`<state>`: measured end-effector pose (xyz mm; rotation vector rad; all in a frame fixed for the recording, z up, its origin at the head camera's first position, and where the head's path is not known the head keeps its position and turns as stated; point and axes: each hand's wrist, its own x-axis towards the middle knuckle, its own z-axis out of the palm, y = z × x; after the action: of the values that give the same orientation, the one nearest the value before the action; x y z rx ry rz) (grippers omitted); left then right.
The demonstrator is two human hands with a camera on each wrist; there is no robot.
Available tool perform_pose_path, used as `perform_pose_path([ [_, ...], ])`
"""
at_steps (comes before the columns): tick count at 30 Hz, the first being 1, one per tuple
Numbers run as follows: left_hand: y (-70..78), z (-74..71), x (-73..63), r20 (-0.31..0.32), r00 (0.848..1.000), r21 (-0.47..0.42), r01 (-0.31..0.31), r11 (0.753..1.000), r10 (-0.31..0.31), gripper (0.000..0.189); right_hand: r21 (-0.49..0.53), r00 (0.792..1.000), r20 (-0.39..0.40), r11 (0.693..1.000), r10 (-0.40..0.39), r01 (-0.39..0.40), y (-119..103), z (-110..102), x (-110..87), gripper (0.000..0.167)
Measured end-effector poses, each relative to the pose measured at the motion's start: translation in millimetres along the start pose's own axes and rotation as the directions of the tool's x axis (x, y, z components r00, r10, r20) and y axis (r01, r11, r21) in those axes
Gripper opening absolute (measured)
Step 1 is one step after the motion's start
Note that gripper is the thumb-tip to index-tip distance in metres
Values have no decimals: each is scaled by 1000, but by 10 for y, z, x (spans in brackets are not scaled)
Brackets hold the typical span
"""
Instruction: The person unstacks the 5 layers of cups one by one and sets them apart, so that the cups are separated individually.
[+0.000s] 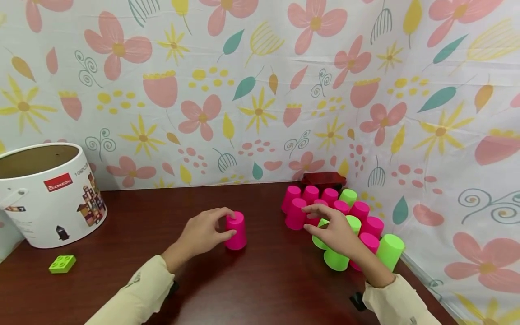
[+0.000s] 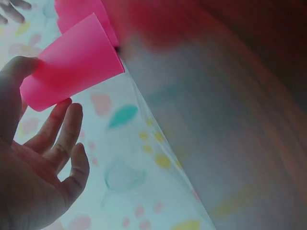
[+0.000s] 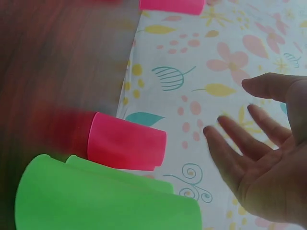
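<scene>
A pink cup (image 1: 237, 234) stands upside down on the dark table near the middle. My left hand (image 1: 201, 232) pinches it near its closed end between thumb and fingers; in the left wrist view the same pink cup (image 2: 76, 64) has the other fingers loosely bent below it. To the right is a group of upturned pink and green cups, among them a pink cup (image 1: 295, 214) and a green cup (image 1: 391, 250). My right hand (image 1: 337, 230) hovers over this group, fingers spread. In the right wrist view nothing lies between its fingers (image 3: 228, 155).
A white bucket (image 1: 57, 216) with printed blocks stands at the left. In front of it lies a green toy brick (image 1: 62, 264). A dark red object (image 1: 323, 179) sits behind the cups by the wall. Flowered cloth (image 1: 243, 104) borders the table at the back and right.
</scene>
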<state>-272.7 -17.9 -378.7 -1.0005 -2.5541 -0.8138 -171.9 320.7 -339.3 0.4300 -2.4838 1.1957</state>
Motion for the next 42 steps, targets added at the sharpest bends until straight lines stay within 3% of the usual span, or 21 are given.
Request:
perform_pose_path([
  [9, 480, 454, 290, 65, 996, -60, -61, 996, 65, 36, 0, 997, -16, 998, 70, -70, -15, -91, -105, 46],
  [19, 803, 835, 562, 70, 995, -97, -67, 993, 74, 38, -39, 996, -55, 997, 65, -68, 39, -156, -173, 41],
  [28, 1004, 1035, 714, 76, 993, -100, -85, 991, 93, 36, -50, 995, -64, 995, 78, -81, 74, -247, -218, 41],
  [33, 1062, 1083, 764, 95, 992, -112, -71, 991, 82, 35, -47, 995, -60, 995, 83, -86, 60, -268, -211, 40],
  [42, 1145, 1150, 825, 141, 989, -52, -48, 997, 55, 38, -48, 994, -65, 995, 86, -89, 43, -286, -227, 39],
])
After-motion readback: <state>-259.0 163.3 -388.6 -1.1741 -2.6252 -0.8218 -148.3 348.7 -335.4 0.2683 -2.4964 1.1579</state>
